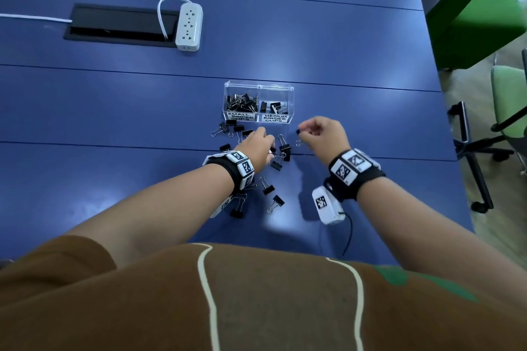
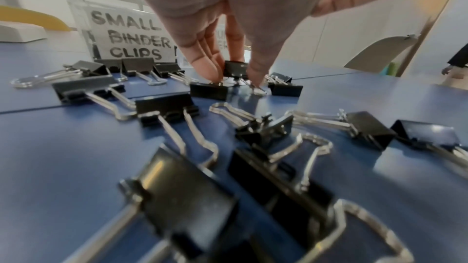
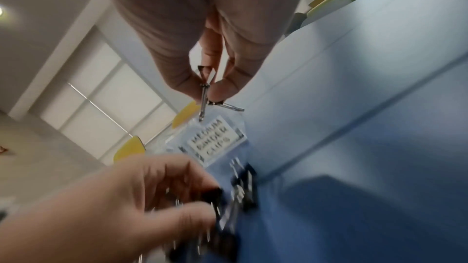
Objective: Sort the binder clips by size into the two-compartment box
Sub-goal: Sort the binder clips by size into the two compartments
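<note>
A clear two-compartment box (image 1: 258,85) stands on the blue table (image 1: 114,111). Its left half, labelled SMALL BINDER CLIPS (image 2: 129,37), holds many small clips; its right half, labelled MEDIUM BINDER CLIPS (image 3: 215,139), holds a few. Several black binder clips (image 1: 268,188) lie loose in front of the box. My left hand (image 1: 268,148) reaches down into this pile and pinches a small black clip (image 2: 235,67) between thumb and fingers (image 2: 209,71). My right hand (image 1: 302,131) is raised just right of the box front, pinching a small clip (image 3: 206,79) whose wire handles stick out.
A white power strip (image 1: 188,26) and a black cable hatch (image 1: 119,24) lie far back left. Green chairs (image 1: 507,94) stand past the table's right edge. More loose clips (image 2: 164,107) lie under my left wrist.
</note>
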`<action>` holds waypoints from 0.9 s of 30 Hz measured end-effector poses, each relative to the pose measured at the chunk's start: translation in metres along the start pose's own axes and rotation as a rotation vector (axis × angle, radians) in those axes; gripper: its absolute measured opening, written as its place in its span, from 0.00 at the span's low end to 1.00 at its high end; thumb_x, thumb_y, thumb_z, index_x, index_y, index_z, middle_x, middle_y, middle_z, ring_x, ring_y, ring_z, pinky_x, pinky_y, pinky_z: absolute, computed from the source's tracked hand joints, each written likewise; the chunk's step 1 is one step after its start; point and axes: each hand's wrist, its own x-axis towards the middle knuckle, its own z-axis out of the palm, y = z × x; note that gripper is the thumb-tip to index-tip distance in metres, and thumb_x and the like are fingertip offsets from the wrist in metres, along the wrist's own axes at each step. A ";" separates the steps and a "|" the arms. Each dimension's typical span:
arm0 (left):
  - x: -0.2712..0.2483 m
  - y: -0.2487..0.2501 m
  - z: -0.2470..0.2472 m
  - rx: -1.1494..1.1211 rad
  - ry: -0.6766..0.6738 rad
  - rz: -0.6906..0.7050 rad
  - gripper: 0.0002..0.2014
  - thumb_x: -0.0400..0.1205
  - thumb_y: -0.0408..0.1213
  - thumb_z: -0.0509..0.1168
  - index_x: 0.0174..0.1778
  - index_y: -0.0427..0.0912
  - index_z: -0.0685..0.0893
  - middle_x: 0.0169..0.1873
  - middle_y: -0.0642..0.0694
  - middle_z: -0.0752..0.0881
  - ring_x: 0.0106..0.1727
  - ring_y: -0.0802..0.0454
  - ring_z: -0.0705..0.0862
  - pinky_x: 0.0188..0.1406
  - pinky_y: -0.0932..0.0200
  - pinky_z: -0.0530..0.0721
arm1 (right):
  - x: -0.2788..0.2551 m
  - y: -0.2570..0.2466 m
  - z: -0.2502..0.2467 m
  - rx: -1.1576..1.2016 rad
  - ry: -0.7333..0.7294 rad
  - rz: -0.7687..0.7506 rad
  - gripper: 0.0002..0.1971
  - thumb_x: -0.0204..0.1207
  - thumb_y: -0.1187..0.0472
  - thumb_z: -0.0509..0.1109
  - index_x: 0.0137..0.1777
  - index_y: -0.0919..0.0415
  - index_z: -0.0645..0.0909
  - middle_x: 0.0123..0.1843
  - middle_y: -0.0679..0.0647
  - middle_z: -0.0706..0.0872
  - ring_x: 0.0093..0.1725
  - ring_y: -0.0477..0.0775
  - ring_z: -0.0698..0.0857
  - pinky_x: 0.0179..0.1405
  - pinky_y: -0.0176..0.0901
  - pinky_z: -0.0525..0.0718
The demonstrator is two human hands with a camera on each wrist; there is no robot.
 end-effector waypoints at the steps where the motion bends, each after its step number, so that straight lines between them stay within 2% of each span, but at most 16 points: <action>1: 0.000 -0.001 -0.002 -0.024 0.004 -0.010 0.12 0.81 0.38 0.66 0.57 0.38 0.78 0.56 0.39 0.76 0.58 0.40 0.77 0.55 0.42 0.82 | 0.011 -0.010 -0.002 0.010 0.005 -0.017 0.08 0.70 0.66 0.71 0.37 0.50 0.82 0.29 0.43 0.82 0.29 0.45 0.77 0.37 0.41 0.79; 5: -0.002 -0.007 -0.011 -0.162 0.041 -0.071 0.08 0.80 0.36 0.65 0.52 0.39 0.76 0.52 0.40 0.81 0.53 0.41 0.80 0.53 0.45 0.82 | 0.048 -0.044 0.004 -0.088 -0.036 -0.120 0.05 0.70 0.66 0.70 0.42 0.56 0.84 0.33 0.46 0.84 0.31 0.44 0.78 0.36 0.35 0.79; 8: -0.006 -0.010 -0.017 -0.243 0.036 -0.093 0.07 0.81 0.35 0.65 0.51 0.37 0.75 0.50 0.39 0.84 0.49 0.40 0.81 0.50 0.47 0.81 | 0.063 -0.055 0.013 -0.219 -0.082 -0.172 0.06 0.71 0.65 0.67 0.46 0.58 0.84 0.38 0.50 0.84 0.35 0.48 0.79 0.33 0.35 0.77; 12: -0.010 -0.015 -0.022 -0.323 0.077 -0.108 0.06 0.79 0.34 0.67 0.49 0.39 0.77 0.43 0.43 0.84 0.45 0.40 0.83 0.49 0.47 0.84 | 0.067 -0.047 0.020 -0.326 -0.079 -0.215 0.08 0.73 0.66 0.66 0.50 0.59 0.83 0.47 0.51 0.81 0.43 0.51 0.79 0.47 0.39 0.76; 15: -0.009 -0.013 -0.034 -0.365 0.152 -0.082 0.07 0.79 0.33 0.67 0.51 0.39 0.78 0.41 0.44 0.85 0.42 0.43 0.83 0.48 0.53 0.84 | 0.053 -0.031 0.023 -0.338 -0.066 -0.241 0.08 0.73 0.69 0.64 0.47 0.61 0.83 0.49 0.56 0.83 0.43 0.51 0.79 0.51 0.43 0.80; 18: 0.000 -0.008 -0.052 -0.392 0.241 -0.038 0.09 0.80 0.33 0.66 0.56 0.42 0.80 0.37 0.49 0.80 0.36 0.50 0.79 0.44 0.57 0.81 | 0.031 -0.012 0.028 -0.443 -0.182 -0.224 0.12 0.72 0.70 0.62 0.48 0.61 0.85 0.52 0.58 0.84 0.49 0.56 0.82 0.56 0.47 0.81; 21: 0.018 -0.002 -0.068 -0.406 0.302 -0.023 0.11 0.81 0.32 0.64 0.58 0.42 0.82 0.39 0.48 0.81 0.38 0.52 0.77 0.44 0.61 0.78 | 0.012 0.006 0.032 -0.516 -0.316 -0.259 0.21 0.69 0.74 0.60 0.58 0.59 0.83 0.61 0.58 0.79 0.61 0.62 0.76 0.62 0.53 0.79; 24: 0.035 0.003 -0.077 -0.397 0.322 -0.050 0.11 0.81 0.33 0.63 0.59 0.41 0.82 0.48 0.41 0.86 0.42 0.52 0.78 0.46 0.64 0.74 | 0.002 0.018 0.034 -0.619 -0.420 -0.266 0.27 0.68 0.72 0.64 0.70 0.58 0.75 0.72 0.56 0.72 0.65 0.65 0.69 0.69 0.55 0.74; 27: 0.042 0.006 -0.076 -0.388 0.295 -0.048 0.15 0.81 0.31 0.62 0.64 0.44 0.82 0.55 0.40 0.85 0.40 0.50 0.80 0.50 0.62 0.76 | 0.001 0.023 0.035 -0.650 -0.416 -0.260 0.26 0.71 0.69 0.67 0.71 0.60 0.74 0.73 0.57 0.69 0.66 0.66 0.68 0.69 0.54 0.74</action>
